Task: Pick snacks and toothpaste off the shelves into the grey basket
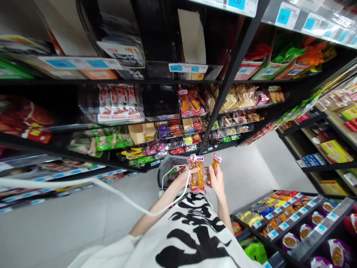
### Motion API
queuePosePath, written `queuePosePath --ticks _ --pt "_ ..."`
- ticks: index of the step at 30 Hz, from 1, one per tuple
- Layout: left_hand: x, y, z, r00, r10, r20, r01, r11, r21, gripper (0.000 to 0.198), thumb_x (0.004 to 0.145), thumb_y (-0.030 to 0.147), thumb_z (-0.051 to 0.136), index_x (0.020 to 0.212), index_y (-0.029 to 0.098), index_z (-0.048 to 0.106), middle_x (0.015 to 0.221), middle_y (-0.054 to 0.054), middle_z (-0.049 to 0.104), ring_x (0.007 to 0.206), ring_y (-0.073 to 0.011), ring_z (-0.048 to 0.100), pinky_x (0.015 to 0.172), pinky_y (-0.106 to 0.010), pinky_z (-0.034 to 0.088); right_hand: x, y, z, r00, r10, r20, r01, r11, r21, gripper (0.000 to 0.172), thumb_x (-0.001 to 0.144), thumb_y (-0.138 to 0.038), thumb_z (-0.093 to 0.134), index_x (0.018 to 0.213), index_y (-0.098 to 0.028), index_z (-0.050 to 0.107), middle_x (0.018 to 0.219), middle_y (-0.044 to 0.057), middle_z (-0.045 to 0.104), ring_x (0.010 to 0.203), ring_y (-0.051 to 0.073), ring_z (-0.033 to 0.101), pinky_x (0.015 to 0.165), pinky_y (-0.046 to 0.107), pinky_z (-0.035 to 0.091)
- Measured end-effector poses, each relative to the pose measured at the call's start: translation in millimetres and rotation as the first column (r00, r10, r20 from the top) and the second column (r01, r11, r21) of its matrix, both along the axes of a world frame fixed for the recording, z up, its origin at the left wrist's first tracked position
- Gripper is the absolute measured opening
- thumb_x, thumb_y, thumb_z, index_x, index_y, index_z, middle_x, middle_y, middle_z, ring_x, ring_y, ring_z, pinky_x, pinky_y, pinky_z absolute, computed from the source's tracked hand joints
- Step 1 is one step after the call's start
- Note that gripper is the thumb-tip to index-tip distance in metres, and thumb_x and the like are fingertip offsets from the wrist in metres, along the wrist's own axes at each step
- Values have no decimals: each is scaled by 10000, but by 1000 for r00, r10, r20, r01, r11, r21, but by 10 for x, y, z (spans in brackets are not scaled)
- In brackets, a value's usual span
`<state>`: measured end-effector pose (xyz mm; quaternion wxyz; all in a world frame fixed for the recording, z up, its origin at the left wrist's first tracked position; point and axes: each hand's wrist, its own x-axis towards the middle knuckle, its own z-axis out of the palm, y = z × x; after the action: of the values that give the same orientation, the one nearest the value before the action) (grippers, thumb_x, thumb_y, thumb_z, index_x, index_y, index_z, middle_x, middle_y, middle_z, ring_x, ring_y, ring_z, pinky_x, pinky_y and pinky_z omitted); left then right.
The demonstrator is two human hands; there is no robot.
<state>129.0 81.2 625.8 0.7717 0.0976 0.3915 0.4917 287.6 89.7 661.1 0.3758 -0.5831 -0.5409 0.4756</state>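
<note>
My left hand is closed around clear snack packets with red-and-white ends and orange-brown sticks inside. I cannot make out exactly how many packets it holds. Just to the right, my right hand grips a single snack packet of the same look, held upright. Both hands are in front of my body at waist height. Beside and partly behind my left forearm is a grey shopping basket with packaged goods in it. More packets of similar look lie on the shelf ahead.
Black store shelves with price tags and bagged snacks rise in front. At the lower right stands a low display of bagged snacks and purple cups. A white cable crosses from the left to my left hand. Grey floor lies below.
</note>
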Motion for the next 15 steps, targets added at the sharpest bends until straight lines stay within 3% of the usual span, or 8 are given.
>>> queuePosePath --ticks 2,6,10,15 --pt "-9 25 71 1000 11 -25 -10 1000 23 626 605 225 895 1166 173 622 897 -76 750 742 -244 744 697 -354 604 -8 5 -22 978 -50 -200 33 995 -91 358 922 -541 572 1072 -217 598 756 15 648 608 188 570 614 312 481" --pt "-4 74 167 998 18 -62 -15 999 45 578 596 217 897 1114 152 649 874 -80 759 756 -259 746 708 -363 602 2 17 -64 945 -81 -317 20 981 -191 404 862 -601 644 976 -214 615 729 0 664 465 143 521 492 281 451" --pt "119 102 133 989 94 -112 -97 995 -20 484 598 219 881 1035 175 678 858 -70 763 766 -251 741 674 -324 589 44 39 -131 951 36 -306 -90 983 -162 400 865 -570 656 842 -171 671 678 9 640 555 148 541 535 258 433" --pt "341 103 4 985 149 -92 -152 988 -21 331 625 253 851 889 152 679 785 -53 743 697 -213 715 623 -275 543 75 9 -259 983 33 -179 -51 994 -100 328 805 -477 748 796 -161 661 675 -11 610 598 131 495 567 243 409"
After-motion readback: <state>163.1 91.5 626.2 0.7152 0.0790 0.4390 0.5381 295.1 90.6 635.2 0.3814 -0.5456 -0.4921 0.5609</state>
